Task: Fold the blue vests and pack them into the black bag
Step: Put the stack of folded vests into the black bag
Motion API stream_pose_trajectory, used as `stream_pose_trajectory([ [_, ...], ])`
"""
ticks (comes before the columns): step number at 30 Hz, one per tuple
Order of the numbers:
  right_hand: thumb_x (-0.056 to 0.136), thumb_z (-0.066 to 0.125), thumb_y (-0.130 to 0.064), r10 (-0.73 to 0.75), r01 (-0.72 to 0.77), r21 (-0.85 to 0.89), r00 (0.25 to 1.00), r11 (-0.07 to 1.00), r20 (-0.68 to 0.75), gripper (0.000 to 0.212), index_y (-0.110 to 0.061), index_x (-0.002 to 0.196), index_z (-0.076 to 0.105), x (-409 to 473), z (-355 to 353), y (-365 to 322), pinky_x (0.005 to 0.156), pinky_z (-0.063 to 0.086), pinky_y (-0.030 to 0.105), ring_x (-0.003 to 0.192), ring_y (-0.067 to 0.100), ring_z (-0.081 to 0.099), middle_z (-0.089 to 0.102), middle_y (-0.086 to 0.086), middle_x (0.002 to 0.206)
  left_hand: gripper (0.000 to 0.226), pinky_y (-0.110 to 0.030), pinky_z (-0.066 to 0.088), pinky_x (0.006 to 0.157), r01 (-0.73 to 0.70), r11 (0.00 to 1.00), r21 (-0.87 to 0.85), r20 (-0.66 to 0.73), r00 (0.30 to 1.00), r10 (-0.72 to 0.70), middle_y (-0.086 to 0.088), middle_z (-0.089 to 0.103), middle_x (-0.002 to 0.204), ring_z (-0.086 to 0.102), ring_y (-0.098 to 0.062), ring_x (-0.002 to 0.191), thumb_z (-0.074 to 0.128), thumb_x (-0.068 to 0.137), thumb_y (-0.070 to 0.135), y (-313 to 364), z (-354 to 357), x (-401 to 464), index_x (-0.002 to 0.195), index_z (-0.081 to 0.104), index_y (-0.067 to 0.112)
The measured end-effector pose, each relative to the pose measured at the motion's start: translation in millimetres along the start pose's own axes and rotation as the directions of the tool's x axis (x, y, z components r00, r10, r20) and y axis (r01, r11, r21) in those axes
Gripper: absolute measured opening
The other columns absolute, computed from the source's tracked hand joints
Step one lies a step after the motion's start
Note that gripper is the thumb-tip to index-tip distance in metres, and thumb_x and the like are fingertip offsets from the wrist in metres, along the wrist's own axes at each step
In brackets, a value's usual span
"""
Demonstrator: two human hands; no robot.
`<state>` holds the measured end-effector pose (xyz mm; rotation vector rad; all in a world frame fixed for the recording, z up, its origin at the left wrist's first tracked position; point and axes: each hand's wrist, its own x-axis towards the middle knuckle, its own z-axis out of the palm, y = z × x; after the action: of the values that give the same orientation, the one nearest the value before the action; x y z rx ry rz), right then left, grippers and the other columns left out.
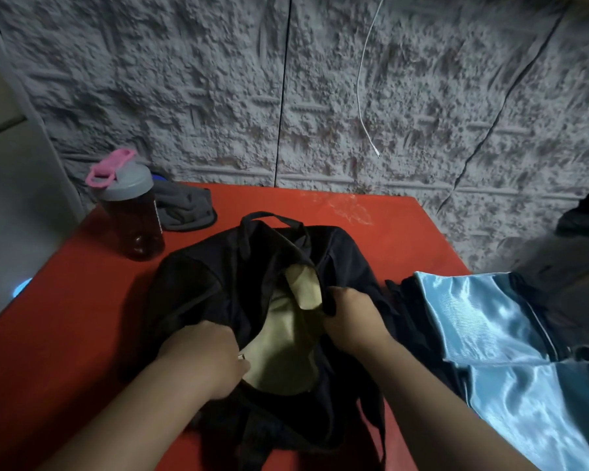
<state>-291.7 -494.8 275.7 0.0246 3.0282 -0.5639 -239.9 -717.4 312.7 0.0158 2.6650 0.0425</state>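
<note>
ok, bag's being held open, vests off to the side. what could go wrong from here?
1. Both the left hand and the right hand grip the black bag at its opening; letting go to fetch a vest may let the opening fall shut.
2. The shiny blue vests lie at the table's right edge and look slippery; they could slide off.
3. The bottle stands near the bag; tugging the bag might knock it.

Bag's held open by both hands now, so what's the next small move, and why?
Probably free the right hand and reach for the blue vests beside it: the bag gapes, showing tan lining, and the left hand can hold its edge.
</note>
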Motion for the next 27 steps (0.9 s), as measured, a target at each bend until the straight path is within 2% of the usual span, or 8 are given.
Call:
stream_pose_trajectory([
  [3,0.081,0.064,-0.025,-0.039,0.039,-0.015,0.999,0.999,-0.001,0.012,-0.018,0.08,0.054,-4.6,-8.2,-1.7,0.062,0.052,0.041,0.079,0.028,0.061,0.063,0.001,0.081,0.028,-0.035,0.053,0.085,-0.078,0.997,-0.026,-0.172,0.982,0.072,0.001,0.062,0.105,0.061,-0.021,0.102,0.059,0.093,0.053,8.0,-1.1,-6.5,0.09,0.056,0.025],
  [6,0.085,0.064,-0.031,-0.048,0.039,-0.124,0.996,0.992,-0.071,0.021,-0.022,0.101,0.052,-21.8,-11.3,-19.8,0.076,0.05,0.041,0.1,0.029,0.055,0.059,0.002,0.102,0.026,-0.035,0.047,0.095,-0.199,0.98,0.016,-0.324,0.926,0.193,0.004,0.051,0.116,0.044,-0.02,0.118,0.062,0.094,0.046,17.0,3.7,-4.5,0.117,0.06,0.033],
  [11,0.086,0.056,-0.019,-0.094,0.093,-0.142,0.996,0.985,0.003,0.044,-0.025,0.126,0.04,-54.7,-7.0,-46.4,0.098,0.045,0.044,0.125,0.029,0.043,0.045,0.003,0.128,0.039,-0.048,0.031,0.107,-0.181,0.976,0.124,-0.158,0.967,0.2,0.0,0.029,0.137,0.024,-0.028,0.13,0.05,0.097,0.03,12.6,15.7,3.1,0.135,0.053,0.041],
  [14,0.085,0.055,-0.016,0.082,-0.046,-0.183,0.977,0.982,0.196,0.064,-0.027,0.143,0.03,-60.4,-0.6,-38.3,0.111,0.035,0.058,0.145,0.035,0.025,0.034,0.009,0.149,0.042,-0.05,0.04,0.102,-0.112,0.994,0.015,-0.105,0.988,0.113,-0.002,0.027,0.138,0.028,-0.031,0.13,0.054,0.096,0.045,10.7,18.0,2.9,0.137,0.045,0.047],
  [18,0.089,0.047,-0.004,0.187,-0.126,-0.188,0.917,0.974,0.352,0.093,-0.048,0.158,0.003,-55.4,5.6,-16.6,0.115,0.023,0.068,0.155,0.038,-0.005,-0.001,0.008,0.169,0.057,-0.045,0.048,0.1,0.008,0.998,-0.068,-0.072,0.997,-0.013,-0.006,0.027,0.146,0.036,-0.032,0.129,0.056,0.093,0.057,4.9,18.6,5.0,0.145,0.04,0.039],
  [21,0.092,0.036,-0.003,0.187,-0.144,-0.162,0.937,0.976,0.296,0.087,-0.051,0.158,0.007,-39.1,7.2,3.0,0.115,0.031,0.062,0.154,0.044,-0.002,0.0,0.006,0.17,0.074,-0.039,0.048,0.099,0.068,0.996,-0.061,-0.069,0.995,-0.072,-0.006,0.03,0.147,0.04,-0.032,0.13,0.061,0.085,0.065,-3.6,17.7,6.5,0.15,0.036,0.037],
  [24,0.099,0.039,-0.009,0.189,-0.159,-0.147,0.957,0.976,0.219,0.073,-0.04,0.161,0.015,-21.3,7.0,17.4,0.121,0.025,0.054,0.152,0.047,0.009,0.006,0.006,0.169,0.091,-0.039,0.046,0.098,0.123,0.992,0.008,-0.041,0.992,-0.123,-0.006,0.033,0.144,0.041,-0.032,0.131,0.066,0.076,0.072,-13.6,14.9,4.2,0.151,0.032,0.034],
  [27,0.093,0.042,-0.005,0.174,-0.169,-0.071,0.982,0.983,0.068,0.071,-0.032,0.158,0.031,-3.7,7.6,32.1,0.114,0.036,0.048,0.144,0.045,0.027,0.025,0.008,0.162,0.092,-0.04,0.046,0.099,0.143,0.988,0.057,-0.031,0.99,-0.141,-0.009,0.034,0.145,0.042,-0.031,0.133,0.068,0.074,0.071,-21.8,12.0,2.0,0.149,0.034,0.029],
])
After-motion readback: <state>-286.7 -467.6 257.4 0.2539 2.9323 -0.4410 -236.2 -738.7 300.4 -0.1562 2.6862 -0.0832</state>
